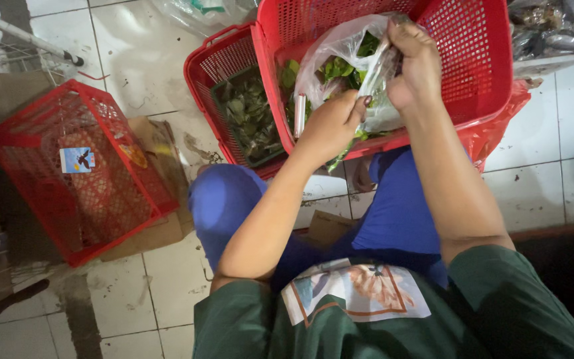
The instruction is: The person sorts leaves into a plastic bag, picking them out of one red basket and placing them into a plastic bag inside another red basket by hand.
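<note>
Holding: both hands close on a clear plastic bag (340,56) of green leaves (343,66), over the big red basket (479,60).
Bag axis: long axis runs upright, tilted slightly right, its mouth toward the top.
Right hand (416,63): grip pinched shut on the bag's upper edge.
Left hand (330,126): grip curled shut on the bag's lower side, below the right hand.
Nearby: a smaller red basket (217,73) with leaves sits just left; a red crate (74,169) lies on the tiled floor (134,66).

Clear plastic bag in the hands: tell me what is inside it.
Green leaves show through the clear plastic bag, which sits in the red basket. The left hand and right hand cover its lower part, so what lies there is hidden.
</note>
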